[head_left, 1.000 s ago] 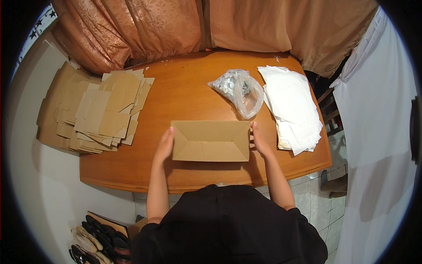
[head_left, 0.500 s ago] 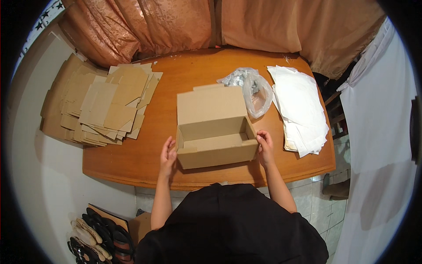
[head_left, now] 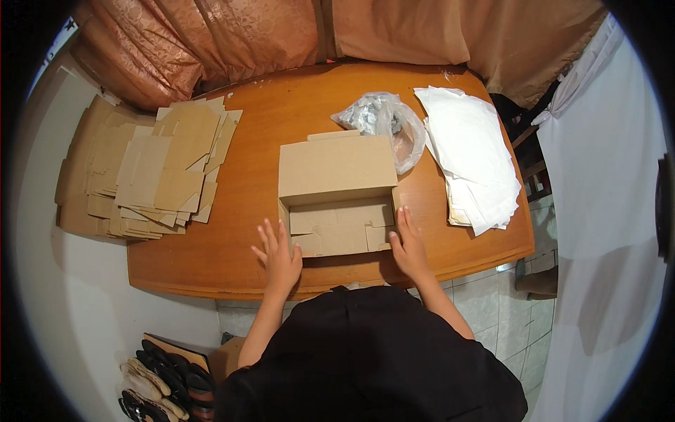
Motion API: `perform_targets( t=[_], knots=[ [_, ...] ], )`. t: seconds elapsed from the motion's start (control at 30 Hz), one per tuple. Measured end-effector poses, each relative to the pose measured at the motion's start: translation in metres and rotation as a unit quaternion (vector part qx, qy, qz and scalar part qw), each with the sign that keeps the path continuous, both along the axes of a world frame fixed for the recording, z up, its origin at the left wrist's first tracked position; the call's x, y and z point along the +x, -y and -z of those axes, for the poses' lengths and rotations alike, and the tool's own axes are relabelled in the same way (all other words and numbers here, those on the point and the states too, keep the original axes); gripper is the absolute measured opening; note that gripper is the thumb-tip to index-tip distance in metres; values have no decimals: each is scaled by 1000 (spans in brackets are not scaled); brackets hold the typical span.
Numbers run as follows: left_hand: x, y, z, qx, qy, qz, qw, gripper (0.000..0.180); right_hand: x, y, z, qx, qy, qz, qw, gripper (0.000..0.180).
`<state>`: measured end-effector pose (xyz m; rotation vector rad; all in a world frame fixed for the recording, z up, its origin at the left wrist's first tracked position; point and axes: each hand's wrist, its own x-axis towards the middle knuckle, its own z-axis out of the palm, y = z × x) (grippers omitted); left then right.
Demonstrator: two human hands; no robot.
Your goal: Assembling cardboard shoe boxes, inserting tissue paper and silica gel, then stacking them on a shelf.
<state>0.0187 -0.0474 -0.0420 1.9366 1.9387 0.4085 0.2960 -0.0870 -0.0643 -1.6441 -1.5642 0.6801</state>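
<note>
A brown cardboard box [head_left: 337,167] with its lid raised at the far side rests on the wooden table [head_left: 260,133] in front of me. Its inside shows bare cardboard, with tucked flaps at the near corners. At the box's near left corner is my left hand [head_left: 278,254], fingers spread and thumb by the rim. My right hand [head_left: 409,245] lies along the right side wall, its fingers stretched out against the cardboard. Neither hand is wrapped round the box.
Flat cardboard pieces [head_left: 158,165] are piled at the left. Behind the box's right corner sits a clear plastic bag [head_left: 409,126] with greyish contents. White sheets [head_left: 472,155] lie stacked at the right. Shoes [head_left: 165,380] stand on the floor at lower left.
The box has come down from a forward tilt, so more of its inside shows. My left hand has opened and moved right; my right hand has slid slightly left, fingers straightened.
</note>
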Motion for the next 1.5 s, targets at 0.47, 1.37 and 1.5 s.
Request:
perform_targets(
  t=[0.47, 1.37, 1.5],
  knots=[
    [116, -94, 49, -159, -171, 601, 764, 52, -1, 1, 5, 54, 59, 61, 995, 45],
    [59, -114, 7, -240, -27, 257, 936, 62, 139, -106, 16, -104, 365, 215, 900, 29],
    [64, -99, -41, -179, 17, 236, 955, 56, 126, -100, -1, -37, 350, 250, 902, 23]
  ],
)
